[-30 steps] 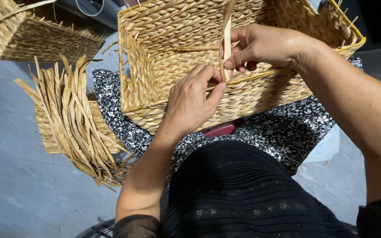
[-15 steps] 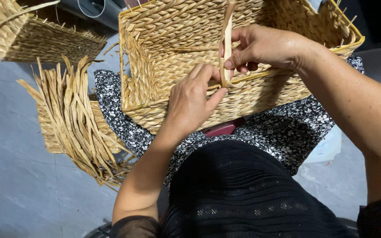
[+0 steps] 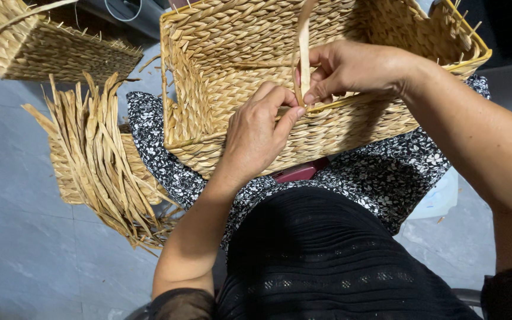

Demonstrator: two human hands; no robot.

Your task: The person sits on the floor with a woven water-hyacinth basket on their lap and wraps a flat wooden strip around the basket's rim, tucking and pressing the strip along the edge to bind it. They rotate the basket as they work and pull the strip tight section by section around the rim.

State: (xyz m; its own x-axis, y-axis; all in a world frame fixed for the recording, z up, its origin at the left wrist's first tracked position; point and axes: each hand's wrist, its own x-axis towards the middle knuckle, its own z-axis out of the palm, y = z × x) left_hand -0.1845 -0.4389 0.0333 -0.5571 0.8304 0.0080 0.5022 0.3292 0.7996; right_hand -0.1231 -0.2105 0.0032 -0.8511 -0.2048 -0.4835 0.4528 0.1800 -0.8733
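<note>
Little has shifted: your right hand (image 3: 351,71) keeps the strip (image 3: 304,56) pinched upright; your left hand (image 3: 256,133) stays curled on the basket (image 3: 208,148) rim, thumb against the strip's base.

Loose dried straw bundle (image 3: 99,160) left of fingers; second woven basket (image 3: 42,41) far upper left; grey floor (image 3: 19,261) below.

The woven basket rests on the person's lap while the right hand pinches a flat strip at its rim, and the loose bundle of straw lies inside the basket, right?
Not quite. The head view shows the bundle of straw lying outside the woven basket, on the floor beside it.
</note>
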